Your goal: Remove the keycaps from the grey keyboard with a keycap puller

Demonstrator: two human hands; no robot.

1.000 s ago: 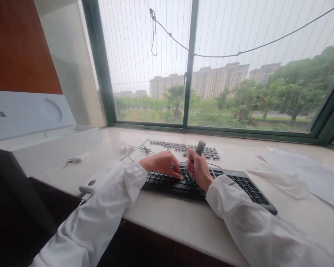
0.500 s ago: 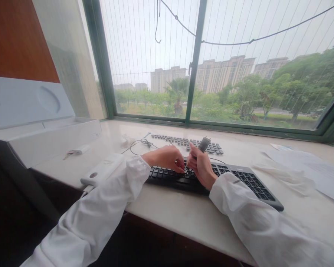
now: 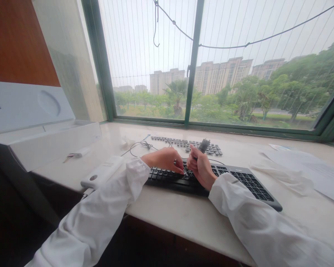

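Observation:
A black keyboard (image 3: pixel 250 182) lies on the white counter, with keycaps off over much of it and dark keys along its left and front. My left hand (image 3: pixel 168 159) is bent over its left-middle keys, fingertips pinched together at the key bed; what they hold, if anything, is hidden. Beside it, my right hand (image 3: pixel 200 165) is closed around a dark grey brush-like tool (image 3: pixel 204 145), whose ragged end points up and away. A small pale tip (image 3: pixel 186 172) shows between the hands, too small to name. Loose keycaps (image 3: pixel 178 141) lie in rows behind the keyboard.
A thin black cable (image 3: pixel 141 145) lies coiled behind my left hand. To the left are a white power strip (image 3: pixel 101 174), a small white item with keys (image 3: pixel 77 152) and an open white box (image 3: pixel 58 139). Crumpled tissue (image 3: pixel 284 176) and paper sheets (image 3: pixel 308 167) lie right. The window (image 3: pixel 187 92) stands behind.
The view has shifted slightly. Both hands stay in nearly the same place over the keyboard, and the right still grips the brush-like tool.

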